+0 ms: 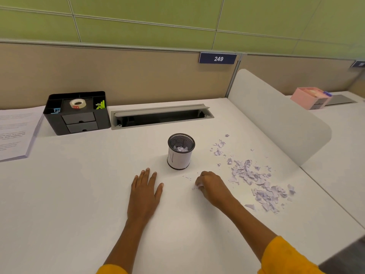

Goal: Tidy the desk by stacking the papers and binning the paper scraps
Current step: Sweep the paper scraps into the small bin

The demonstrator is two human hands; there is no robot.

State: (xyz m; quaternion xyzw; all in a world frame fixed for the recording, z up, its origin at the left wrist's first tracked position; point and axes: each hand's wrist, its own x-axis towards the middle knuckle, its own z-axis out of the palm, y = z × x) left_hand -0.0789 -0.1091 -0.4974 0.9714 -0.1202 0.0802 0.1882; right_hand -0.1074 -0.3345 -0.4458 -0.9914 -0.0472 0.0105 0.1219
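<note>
Yellow sleeves [284, 256] frame the bottom edge, and from them two bare forearms reach out over the white desk [79, 204]. Taking the mesh cup [181, 151] as the landmark: it stands upright in the middle of the desk, wrapped in a white paper label, with some scraps already inside it. Just in front of the cup and slightly to its left, the left hand [146, 191] lies flat on the desk, fingers straight and spread, holding nothing. In front of the cup and to its right, the right hand [210, 184] rests on the desk with its fingers curled, pinching a few small scraps. Most paper scraps [254, 180] lie scattered to the right of the cup, in a loose heap. Far to the cup's left, at the desk's edge, sits the stack of papers [14, 131]. Behind the cup and to its left stands a black organiser [79, 113] holding a roll of tape [77, 104].
</note>
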